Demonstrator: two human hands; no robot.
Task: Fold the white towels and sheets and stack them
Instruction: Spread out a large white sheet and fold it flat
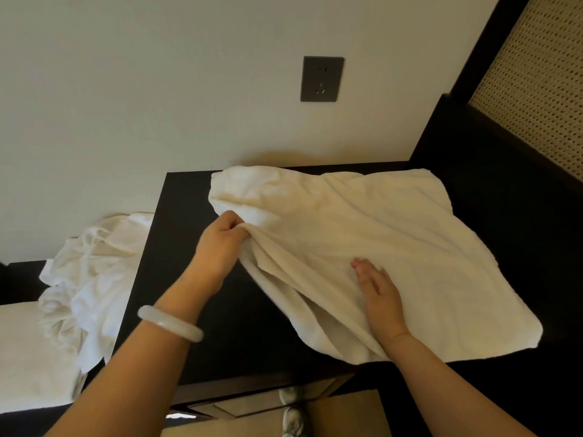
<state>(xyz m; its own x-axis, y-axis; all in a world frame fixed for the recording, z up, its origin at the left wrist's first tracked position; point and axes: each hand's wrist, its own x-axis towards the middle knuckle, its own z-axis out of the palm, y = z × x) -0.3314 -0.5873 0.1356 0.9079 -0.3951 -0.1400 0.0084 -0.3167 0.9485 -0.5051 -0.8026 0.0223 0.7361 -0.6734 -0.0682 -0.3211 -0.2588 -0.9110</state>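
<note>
Two grips work one white towel [362,222]: our left grip [220,244] pinches a bunched fold at the towel's left edge, raised a little off the dark table [220,326], while our right grip [380,298] lies flat on the middle of the cloth, fingers straight, grasping nothing. We judge this the first fold of a towel that lies spread and rumpled across the table; next, the pinched edge wants carrying over and smoothing square. A crumpled sheet [91,272] waits unfolded beside the table's left end.
</note>
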